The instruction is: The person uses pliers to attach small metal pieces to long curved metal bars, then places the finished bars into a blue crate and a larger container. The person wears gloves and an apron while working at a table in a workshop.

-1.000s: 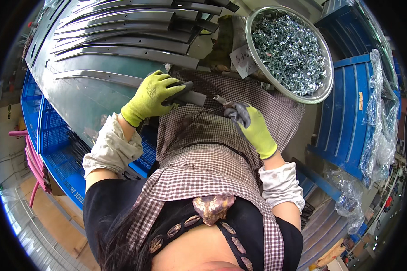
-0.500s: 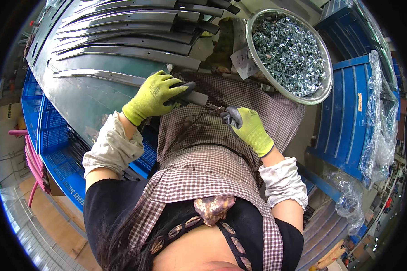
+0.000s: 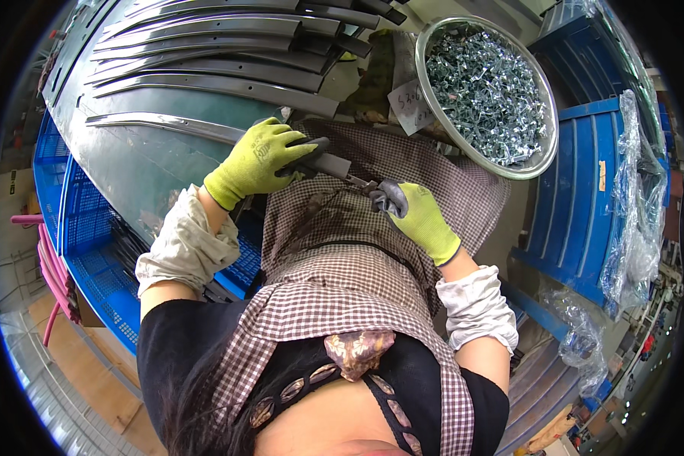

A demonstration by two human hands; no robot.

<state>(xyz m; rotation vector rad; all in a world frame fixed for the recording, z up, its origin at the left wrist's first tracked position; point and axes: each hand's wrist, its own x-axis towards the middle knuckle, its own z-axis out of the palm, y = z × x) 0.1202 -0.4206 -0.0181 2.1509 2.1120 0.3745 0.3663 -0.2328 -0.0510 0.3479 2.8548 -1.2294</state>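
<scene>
My left hand [image 3: 264, 161], in a yellow-green glove with dark fingertips, is closed around a long, glossy dark trim strip [image 3: 331, 164]. The strip's curved far part lies over the green tabletop to the left, and its blunt end sticks out past my fingers over my lap. My right hand [image 3: 418, 216], gloved alike, is closed in a pinch on a small metal piece [image 3: 359, 182] at that end. The piece reaches from my fingertips to the strip's end; its exact shape is too small to make out, and part is hidden by my fingers.
Several more dark strips [image 3: 205, 85] lie side by side on the green table [image 3: 148, 163]. A round bowl [image 3: 552, 125] full of small silver metal clips [image 3: 486, 95] stands at the far right, beside a paper tag [image 3: 410, 108]. Blue crates [image 3: 102, 285] stand left, a blue metal bin [image 3: 574, 186] right.
Both hands keep their hold on the strip and the metal piece, almost in place. The view has shifted slightly.
</scene>
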